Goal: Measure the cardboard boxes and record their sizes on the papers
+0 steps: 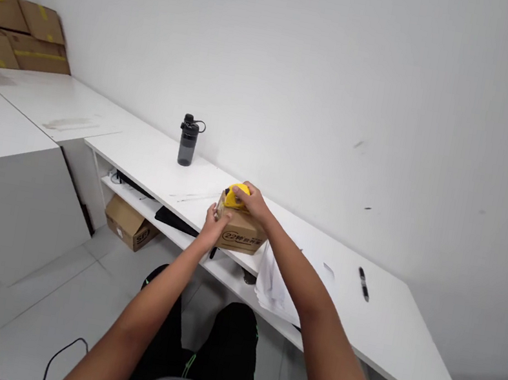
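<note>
A small brown cardboard box with dark printing on its front stands near the front edge of the white desk. My left hand grips its left side, thumb on the front and fingers round the side. A yellow tape measure is in my right hand, held against the top of the box at its left end. Whether any blade is pulled out, I cannot tell. Part of the box top is hidden by my right hand and forearm.
A dark shaker bottle stands on the desk by the wall. White papers hang over the front edge; a black pen lies further right. Below, an open carton sits on the floor. Cartons are stacked far left.
</note>
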Motion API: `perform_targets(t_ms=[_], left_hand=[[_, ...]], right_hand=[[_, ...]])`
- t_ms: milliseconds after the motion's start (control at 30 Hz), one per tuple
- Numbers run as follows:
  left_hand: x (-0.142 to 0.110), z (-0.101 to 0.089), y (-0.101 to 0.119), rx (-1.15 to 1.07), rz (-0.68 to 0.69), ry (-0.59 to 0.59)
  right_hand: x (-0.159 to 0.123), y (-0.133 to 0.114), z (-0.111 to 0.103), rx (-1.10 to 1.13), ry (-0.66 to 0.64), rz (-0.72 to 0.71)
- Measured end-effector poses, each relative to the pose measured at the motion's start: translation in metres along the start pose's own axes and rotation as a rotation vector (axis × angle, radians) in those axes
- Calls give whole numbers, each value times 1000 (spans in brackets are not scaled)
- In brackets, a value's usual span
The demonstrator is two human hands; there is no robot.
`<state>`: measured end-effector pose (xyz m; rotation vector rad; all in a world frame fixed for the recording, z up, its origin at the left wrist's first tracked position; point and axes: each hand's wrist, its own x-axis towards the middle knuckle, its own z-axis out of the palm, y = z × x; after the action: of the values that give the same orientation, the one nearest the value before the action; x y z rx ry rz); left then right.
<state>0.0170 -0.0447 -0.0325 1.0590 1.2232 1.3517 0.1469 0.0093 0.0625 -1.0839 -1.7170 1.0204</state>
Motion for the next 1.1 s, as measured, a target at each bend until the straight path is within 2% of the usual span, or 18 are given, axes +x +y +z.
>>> perform_targets(t_ms=[100, 200, 367, 467, 600, 700, 800, 867, 967, 1100], left_hand=[[0, 8, -11, -56, 73, 3], [1, 10, -12, -22, 169, 29], [5, 4, -9, 212, 372, 65], [9, -2, -7, 385, 449, 39], [15, -10, -5, 542, 507, 37], [20, -11, -6, 558, 550, 38], [24, -8, -8, 518, 584, 45], [27, -7, -10, 493, 586, 40], [30, -5, -12, 475, 568, 30], [28, -3, -11, 539, 480, 8]], right_hand=[[-2, 6, 5, -43, -17, -43], [-5, 11, 9, -79, -34, -97], [-10, 14, 1, -208, 18, -130], [-19, 21, -23, -253, 70, -100], [-38, 41, -73, -253, 155, -76], [-50, 57, -107, -201, 261, -13], [-57, 67, -124, -116, 330, 97], [-59, 66, -127, -96, 345, 124], [-55, 57, -120, -122, 301, 61], [-42, 35, -86, -232, 177, -46]])
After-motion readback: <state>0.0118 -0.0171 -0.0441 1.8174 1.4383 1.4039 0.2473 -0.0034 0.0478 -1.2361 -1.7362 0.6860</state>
